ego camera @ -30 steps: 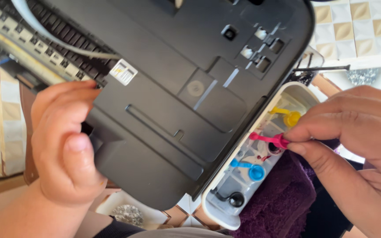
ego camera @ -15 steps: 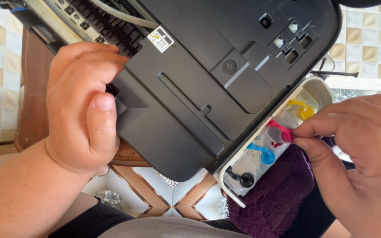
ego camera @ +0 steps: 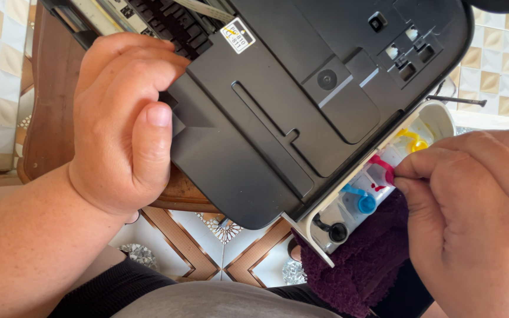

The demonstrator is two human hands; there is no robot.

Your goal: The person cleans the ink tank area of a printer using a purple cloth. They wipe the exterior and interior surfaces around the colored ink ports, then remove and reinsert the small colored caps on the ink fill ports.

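Note:
A black printer [ego camera: 278, 100] lies tilted across a wooden table. My left hand [ego camera: 122, 123] grips its left edge, thumb on the black cover. Along the printer's right side runs a white ink tank unit [ego camera: 325, 227] with yellow [ego camera: 412, 141], magenta [ego camera: 384, 168], cyan [ego camera: 363, 202] and black [ego camera: 336, 231] rubber caps. My right hand [ego camera: 478, 218] pinches the magenta cap between thumb and forefinger. A purple cloth [ego camera: 366, 259] lies under the tank unit.
The brown wooden table edge [ego camera: 45, 118] shows at the left. Patterned floor tiles [ego camera: 207, 247] lie below. A thin black rod [ego camera: 458, 101] sticks out at the right, beyond the tank. My dark sleeve and grey clothing fill the bottom edge.
The printer and tank unit have shifted up and to the right in view. My right hand has stayed on the magenta cap; my left hand still holds the printer's edge.

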